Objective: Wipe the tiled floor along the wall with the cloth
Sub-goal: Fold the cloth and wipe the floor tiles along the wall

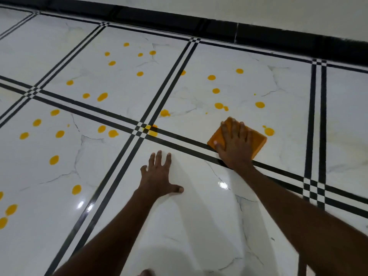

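Head view only. Smearing looked the chief risk: yellow spots (259, 104) lay thick across the tiled floor (199, 216), several just beside the orange cloth (256, 141), 1 close to its right edge, others beyond its far edge toward the wall (258, 8). Dragged through too many at once, would likely have spread thin streaks rather than lifting them, more so with a cloth folded small and soon loaded. Second risk: glossy tile, judged slippery where wet, and a bracing palm sliding out. Third: spots on the black grout lines (175, 141), such as the 1 at the tile crossing, judged harder to lift and easy to miss.

Right hand (234, 145) lay flat on the cloth, fingers straight and spread, pointing toward the black skirting (278, 30), thumb over the cloth's left edge; pressed down, nothing pinched. Cloth sat on the floor across a black line, well apart from the wall. Left hand (159, 176) rested palm down on bare tile, fingers splayed, thumb out to the right, holding nothing, arm stretched forward as a prop
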### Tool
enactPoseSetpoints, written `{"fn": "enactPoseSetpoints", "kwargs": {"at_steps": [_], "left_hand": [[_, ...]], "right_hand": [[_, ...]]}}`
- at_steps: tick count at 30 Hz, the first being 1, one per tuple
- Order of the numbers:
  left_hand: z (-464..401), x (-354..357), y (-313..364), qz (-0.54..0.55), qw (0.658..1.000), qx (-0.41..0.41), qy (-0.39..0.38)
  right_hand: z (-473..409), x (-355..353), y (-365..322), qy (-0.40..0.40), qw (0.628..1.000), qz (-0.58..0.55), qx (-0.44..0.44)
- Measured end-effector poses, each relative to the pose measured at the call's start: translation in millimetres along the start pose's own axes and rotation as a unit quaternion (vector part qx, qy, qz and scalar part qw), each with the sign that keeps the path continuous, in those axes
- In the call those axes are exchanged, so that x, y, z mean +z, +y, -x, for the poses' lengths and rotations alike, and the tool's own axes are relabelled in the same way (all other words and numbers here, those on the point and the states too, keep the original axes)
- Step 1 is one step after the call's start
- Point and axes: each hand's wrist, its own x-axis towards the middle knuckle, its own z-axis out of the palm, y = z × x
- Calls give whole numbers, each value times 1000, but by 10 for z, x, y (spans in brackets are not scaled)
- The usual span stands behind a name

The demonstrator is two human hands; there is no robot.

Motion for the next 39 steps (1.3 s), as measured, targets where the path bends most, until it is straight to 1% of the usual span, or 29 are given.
{"fn": "enactPoseSetpoints", "kwargs": {"at_steps": [1,2,4,5,6,8,11,13,14,15,17,19,20,21,22,23,24,25,26,27,29,30,32,34,36,37,39], "left_hand": [[-24,6,44,-2,1000,1,-6],[-38,16,91,-7,1000,4,-9],[-26,54,189,-20,1000,16,-11],[-7,89,228,-25,999,23,-14],[14,127,264,-34,999,31,-16],[41,198,318,-49,998,36,-15],[-15,207,341,-54,998,27,-8],[-58,200,379,-48,999,25,-6],[-76,192,407,-48,999,26,-6],[-93,163,435,-51,998,27,-9],[-94,124,450,-58,998,23,-21],[-86,65,462,-64,997,21,-28],[-81,50,475,-65,997,22,-30],[-84,49,488,-66,997,22,-31],[-88,56,502,-67,997,19,-30],[-87,70,514,-70,997,15,-29],[-88,85,525,-73,997,12,-27],[-85,104,528,-75,997,10,-25],[-80,112,523,-77,997,8,-22],[-74,122,525,-79,997,8,-22],[-77,126,516,-81,996,8,-25],[-82,122,522,-81,996,8,-24],[-93,107,538,-80,996,4,-28],[-113,61,588,-76,996,-6,-45],[-144,-23,667,-41,998,-34,-45],[-160,-78,717,-12,998,-52,-27],[-206,-181,815,20,997,-67,30]], "right_hand": [[66,15,-146,1,1000,-14,1],[246,52,-286,-5,999,-21,-25],[830,153,-419,-13,992,-24,-120],[1120,158,-394,-25,987,-26,-154],[1359,143,-298,-35,985,-26,-169],[1564,113,66,-27,987,-25,-154],[1117,72,641,1,997,18,-72],[588,25,750,4,1000,18,-11],[402,22,696,4,1000,15,4],[309,10,589,-2,1000,5,2],[411,42,323,-22,998,-5,-64],[697,58,263,-35,988,-5,-147],[799,0,299,-45,984,-14,-171],[840,-49,365,-48,983,-34,-175],[835,-145,411,-45,985,-72,-148],[819,-241,452,-30,988,-121,-91],[775,-328,508,13,987,-157,-17],[710,-411,575,62,983,-165,52],[643,-493,626,82,980,-150,99],[593,-542,670,62,983,-131,114],[510,-572,665,-37,993,-90,69],[484,-568,635,-68,994,-73,43],[450,-584,583,-81,993,-79,22],[397,-662,613,-95,977,-181,55],[351,-787,719,-125,944,-289,100],[341,-870,794,-128,930,-323,118],[350,-1053,957,-100,916,-361,144]]}}
